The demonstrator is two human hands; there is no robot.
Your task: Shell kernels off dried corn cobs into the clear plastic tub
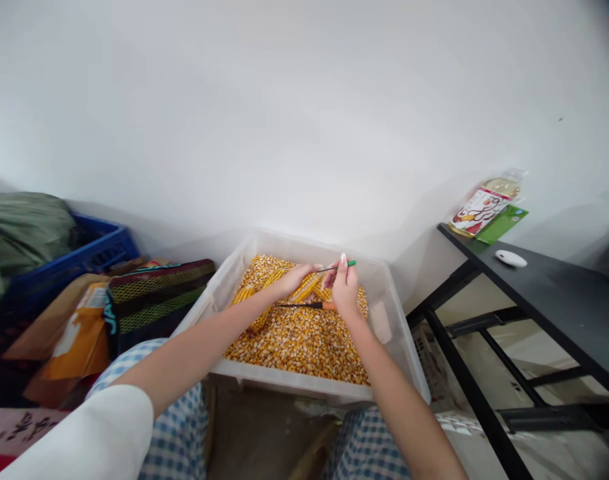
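My left hand (295,279) is closed around an ear of corn (305,289) above the kernels; its far fingers are partly hidden. In my closed right hand (345,288) is a thin tool with a green handle (351,263), which looks like a screwdriver. The thin shaft points left and ends close to my left fingertips. Below my hands, a second long tool with a dark shaft and orange-black handle (328,306) lies across the loose corn kernels (299,343). More ears of corn (259,322) rest beside and under my left forearm.
The kernels fill a translucent plastic bin (407,353) before my knees. At right stands a black table (564,287) with a bottle (484,203), a green packet (501,225) and a white oval object (511,259). Left are a blue crate (107,245), cardboard and a mesh bag (159,300).
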